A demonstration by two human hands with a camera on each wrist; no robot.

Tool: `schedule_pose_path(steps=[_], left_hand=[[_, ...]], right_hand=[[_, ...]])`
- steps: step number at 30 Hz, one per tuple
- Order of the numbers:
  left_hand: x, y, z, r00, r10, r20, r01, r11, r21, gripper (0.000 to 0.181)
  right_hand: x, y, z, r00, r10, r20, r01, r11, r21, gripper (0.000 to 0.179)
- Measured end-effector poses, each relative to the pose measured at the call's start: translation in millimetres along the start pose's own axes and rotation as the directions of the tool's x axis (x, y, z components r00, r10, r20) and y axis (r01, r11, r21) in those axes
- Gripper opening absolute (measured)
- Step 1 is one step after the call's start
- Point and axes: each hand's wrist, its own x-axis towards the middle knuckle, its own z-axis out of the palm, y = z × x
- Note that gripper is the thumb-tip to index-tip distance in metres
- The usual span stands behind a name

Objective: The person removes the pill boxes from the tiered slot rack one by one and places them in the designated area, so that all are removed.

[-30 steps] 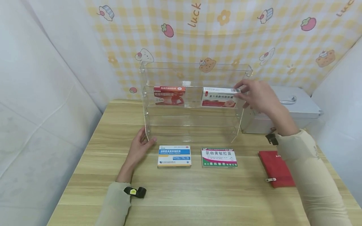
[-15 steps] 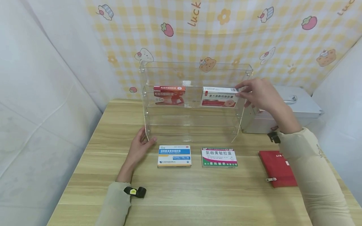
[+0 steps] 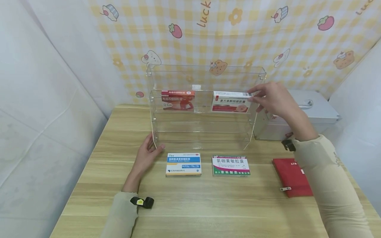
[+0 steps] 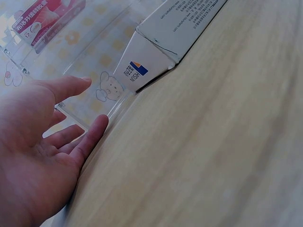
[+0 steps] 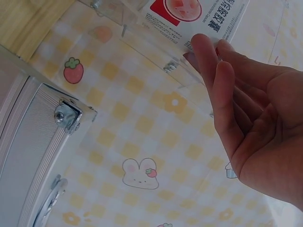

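Head view: from where I stand, the right hand [image 3: 272,99] pinches the right end of a white-and-red cardboard medicine box [image 3: 230,102], which stands on a clear acrylic tiered rack [image 3: 205,127]. Well to the left of those fingertips, a red cardboard medicine box [image 3: 178,100] shares the shelf. The left hand [image 3: 147,153] has its fingers loose and nearly straight at the rack's lower left corner (hardly a firm brace, to my eye). A careless tug by the right fingertips could drag the pinched box over the shallow lip, probably dropping it towards the flat white, green and magenta box [image 3: 231,166] below them. A sideways push might skid the light-looking rack, and a stray left thumb could nudge the flat blue-and-white box [image 3: 183,164] near it.

Under both hands spreads a pale wood-grain tabletop [image 3: 226,208]. Right of the right fingers sits a silver hard-sided case [image 3: 315,114]; nearer the person lies a red zippered pouch [image 3: 293,178]. Beyond the fingertips hangs a yellow-checked cloth [image 3: 190,39], with white sheeting [image 3: 38,99] leftward.
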Motion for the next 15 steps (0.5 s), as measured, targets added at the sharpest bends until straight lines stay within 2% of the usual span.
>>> schedule_pose_path(steps=[5, 6, 15], left_hand=[[-0.5, -0.3, 0.0, 1.000, -0.004, 0.001, 0.004, 1.000, 0.001, 0.080], [0.9, -5.1, 0.2, 1.000, 0.005, -0.004, -0.005, 1.000, 0.004, 0.080], [0.3, -4.1, 0.1, 1.000, 0.006, -0.006, -0.006, 1.000, -0.001, 0.079]], right_hand=[[0.2, 0.0, 0.0, 1.000, 0.004, -0.003, -0.004, 1.000, 0.009, 0.032], [0.2, -0.1, 0.0, 1.000, 0.005, -0.004, -0.005, 1.000, 0.012, 0.032], [0.2, -0.5, -0.2, 1.000, 0.002, -0.020, -0.002, 1.000, 0.022, 0.032]])
